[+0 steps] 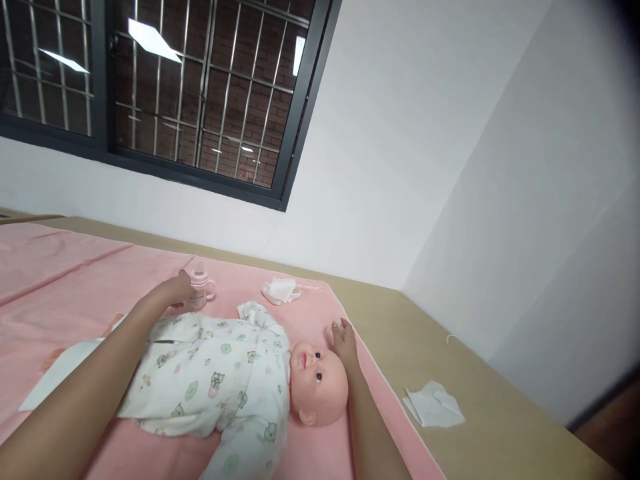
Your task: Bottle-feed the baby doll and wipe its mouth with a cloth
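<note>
A baby doll (323,387) in a white printed top (200,373) lies on its back on a pink blanket (60,280), its head to the right. Beyond its body, my left hand (181,289) is closed on the side of a clear baby bottle (200,291) with a pink collar and handle. The bottle is upright; some of my fingers are hidden behind it. Close to the top of the doll's head, my right hand (345,341) has its fingers apart and holds nothing.
A crumpled white tissue with a wrapper (281,291) lies on the blanket near its far edge. Another white tissue (434,404) is on the tan surface (385,327) to the right. White walls (390,133) and a barred window (200,100) stand behind.
</note>
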`<state>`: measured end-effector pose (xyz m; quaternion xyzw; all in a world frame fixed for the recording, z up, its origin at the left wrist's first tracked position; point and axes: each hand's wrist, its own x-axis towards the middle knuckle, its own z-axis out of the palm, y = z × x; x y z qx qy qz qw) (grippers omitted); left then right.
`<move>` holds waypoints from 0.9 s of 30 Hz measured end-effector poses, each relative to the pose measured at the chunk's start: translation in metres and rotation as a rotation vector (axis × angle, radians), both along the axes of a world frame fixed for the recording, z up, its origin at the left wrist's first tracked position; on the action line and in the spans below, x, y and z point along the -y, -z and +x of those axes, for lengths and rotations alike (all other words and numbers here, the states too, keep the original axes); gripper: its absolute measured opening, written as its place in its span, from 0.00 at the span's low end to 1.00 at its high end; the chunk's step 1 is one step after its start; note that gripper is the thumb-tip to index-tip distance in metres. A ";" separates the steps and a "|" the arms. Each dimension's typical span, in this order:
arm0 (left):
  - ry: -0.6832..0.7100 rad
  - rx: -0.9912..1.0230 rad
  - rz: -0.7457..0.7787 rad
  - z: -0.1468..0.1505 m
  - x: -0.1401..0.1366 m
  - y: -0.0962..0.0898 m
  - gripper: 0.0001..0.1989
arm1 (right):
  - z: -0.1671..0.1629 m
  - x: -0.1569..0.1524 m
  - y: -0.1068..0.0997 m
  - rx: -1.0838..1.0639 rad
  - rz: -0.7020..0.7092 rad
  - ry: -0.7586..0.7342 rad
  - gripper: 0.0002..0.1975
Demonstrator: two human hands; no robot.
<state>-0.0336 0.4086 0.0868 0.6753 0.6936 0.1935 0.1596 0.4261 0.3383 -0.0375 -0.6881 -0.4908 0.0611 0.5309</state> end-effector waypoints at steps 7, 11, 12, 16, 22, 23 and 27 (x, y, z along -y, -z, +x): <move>-0.066 -0.074 -0.071 0.002 0.024 -0.031 0.45 | -0.007 0.006 -0.011 0.014 0.066 0.078 0.37; -0.013 -0.068 0.162 0.031 0.059 -0.057 0.40 | -0.016 0.022 -0.031 0.064 0.200 0.121 0.29; 0.031 -0.052 0.213 0.044 0.067 -0.060 0.37 | -0.019 0.027 -0.035 0.077 0.230 0.130 0.26; 0.346 -0.061 0.263 0.107 0.090 -0.063 0.27 | -0.031 0.038 -0.047 0.123 0.250 0.071 0.22; 0.793 -0.156 0.036 0.190 0.092 -0.050 0.22 | -0.048 0.034 -0.044 0.222 0.169 -0.063 0.21; 0.841 -0.166 -0.035 0.200 0.091 -0.048 0.23 | -0.051 0.033 -0.043 0.233 0.150 -0.091 0.20; 0.994 -0.206 -0.302 0.230 0.083 -0.040 0.27 | -0.061 0.030 -0.039 0.237 0.053 -0.246 0.17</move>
